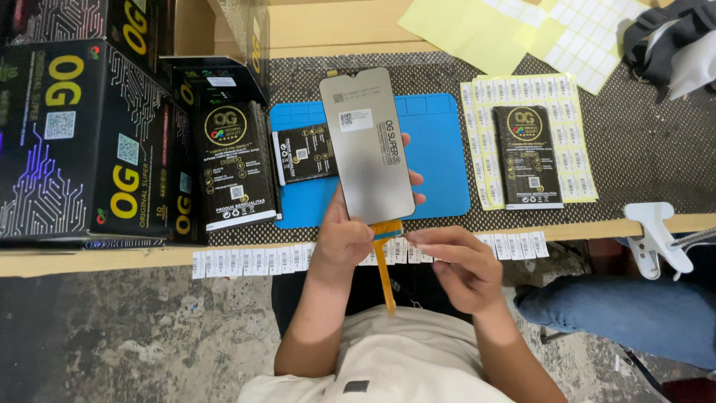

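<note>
Nearest the camera, the right hand (456,267) pinches its fingers (421,237) narrow at the top of the orange ribbon cable (384,272), which hangs from the phone screen panel (365,142) toward 6 o'clock. The left hand (344,237) grips the panel's lower edge, fingers wrapped behind it, holding it upright, grey back to the camera. The step in hand looks like fixing or checking something small at the cable's root; any following move would call for a steady panel and a light pinch, since the ribbon looks easily creased. A strip of small labels (253,260) runs along the bench (656,224) edge. Beyond lies a blue mat (440,149), a label sheet (578,160) with a black box (528,155) at 2 o'clock, and stacked black boxes (82,142) at 10 o'clock.
</note>
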